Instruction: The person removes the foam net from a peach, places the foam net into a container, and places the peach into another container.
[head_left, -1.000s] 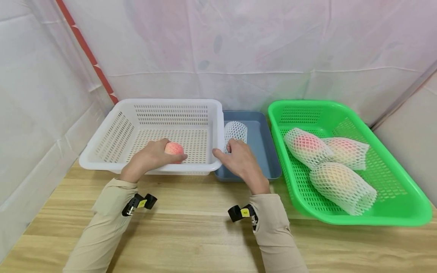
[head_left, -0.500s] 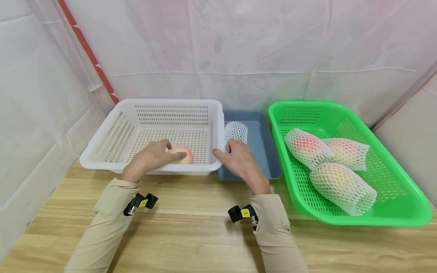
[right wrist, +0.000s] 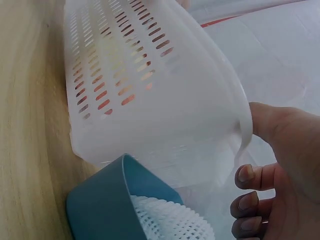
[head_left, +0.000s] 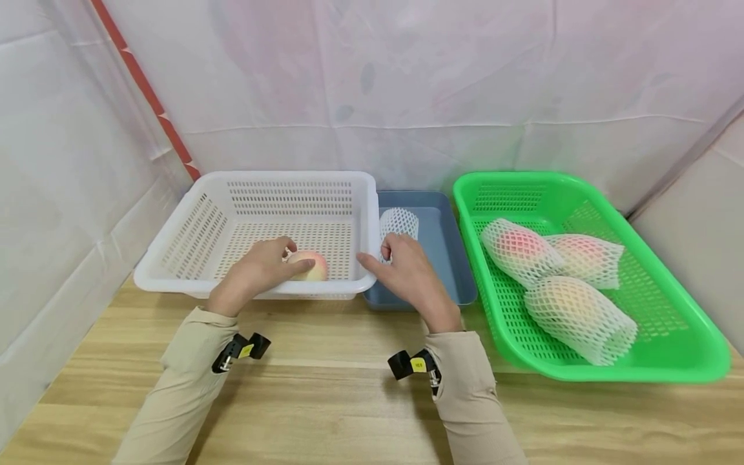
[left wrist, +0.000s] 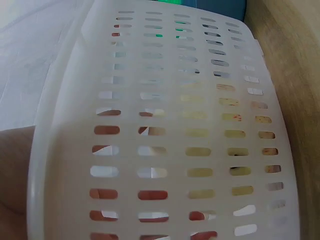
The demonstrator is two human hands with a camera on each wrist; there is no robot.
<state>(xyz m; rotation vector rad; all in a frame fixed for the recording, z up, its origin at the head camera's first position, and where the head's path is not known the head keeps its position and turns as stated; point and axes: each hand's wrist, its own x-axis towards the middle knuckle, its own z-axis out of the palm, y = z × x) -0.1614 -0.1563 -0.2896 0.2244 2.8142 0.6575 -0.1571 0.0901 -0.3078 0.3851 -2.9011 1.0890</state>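
In the head view my left hand (head_left: 258, 261) reaches over the front rim into the white plastic basket (head_left: 197, 283). It holds a pink and pale-yellow peach (head_left: 319, 265), its thumb lying across the top; the fingertips are hidden. Through the slots in the left wrist view, bits of yellow peach (left wrist: 198, 151) show. The right hand (head_left: 409, 270) is at the basket's right corner, its thumb resting on the rim. Its other fingers curl loosely beside the rim, with nothing between them in the right wrist view. A white foam net (right wrist: 172, 220) lies below them.
The foam net sits in a blue-grey tray (head_left: 444, 252) between the baskets. On the right, a green basket (head_left: 674, 371) holds several net-wrapped peaches. All stand on a wooden table (head_left: 325, 394), with white sheeting behind and at the sides.
The peach has shifted slightly right and turned, showing a paler side, under the left hand. My right hand stays at the rim. The head view has moved a little.
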